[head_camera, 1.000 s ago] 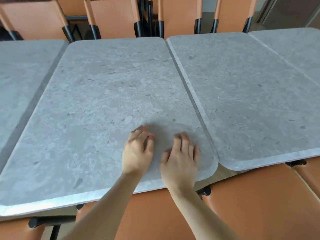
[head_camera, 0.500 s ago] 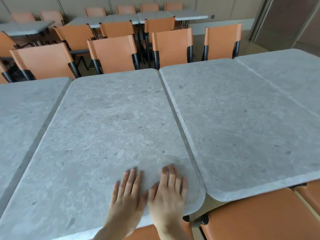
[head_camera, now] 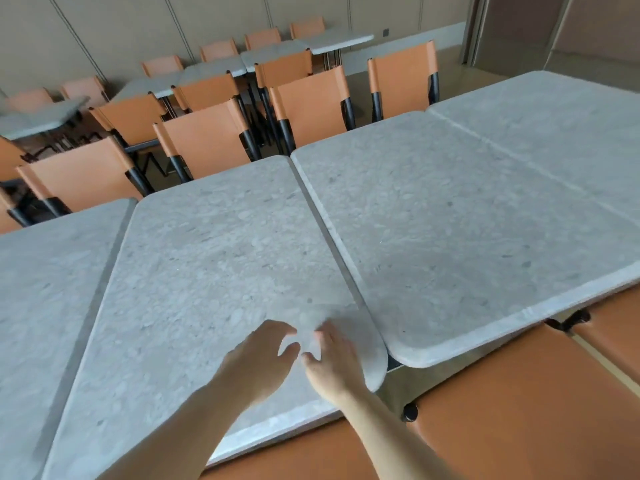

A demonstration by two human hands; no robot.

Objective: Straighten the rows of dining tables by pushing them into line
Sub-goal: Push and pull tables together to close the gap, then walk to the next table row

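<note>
Far left, a grey speckled stone-look table w/ rounded corners (head_camera: 41, 289) runs off the edge of view, a dark narrow gap between it & the next one. Centre-left is the grey speckled stone-look table under the hands (head_camera: 214, 258); its near right corner sits further back than the corner of the neighbour on its right, so the near edges don't line up. Left hand (head_camera: 258, 358) is over that top near the front edge, fingers loosely curled & spread, holding nothing; blurred, so can't tell if the fingertips touch the surface. Right hand (head_camera: 334, 362) is just beside it, close to the table's right corner, fingers relaxed & apart, gripping nothing. Next right, a third grey speckled table (head_camera: 450, 237) lies just beside the centre one, thin seam between. Far right, a fourth grey table (head_camera: 554, 133) butts against the third. Orange leather chair backs w/ black frames (head_camera: 519, 420) line the near side; more orange chairs (head_camera: 204, 143) & tables stand beyond.
</note>
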